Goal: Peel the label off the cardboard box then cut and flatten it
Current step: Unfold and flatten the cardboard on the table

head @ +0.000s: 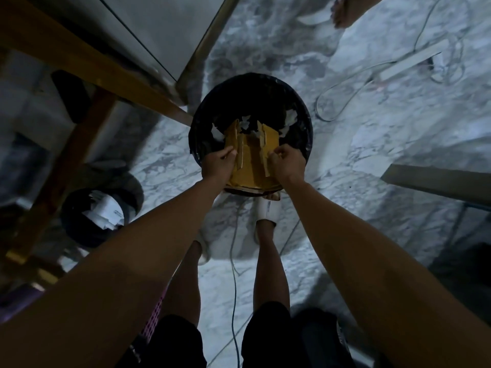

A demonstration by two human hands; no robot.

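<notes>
Far left, a second bin (93,216) stuffed with white paper sits on the floor beside the wooden desk leg (61,166), well apart from your work. Your left hand (219,164) grips the left flap of the cardboard box (252,160), fingers curled round its edge, likely to keep the opened box steady over the black bin (305,123) so scraps drop in. White torn bits (245,123), probably label pieces, already lie inside the bin. Your right hand (288,163) pinches the right flap, seemingly picking at label residue or tearing. A cable (233,261) trails between your feet and another cord (345,83) loops right; trip risk.
</notes>
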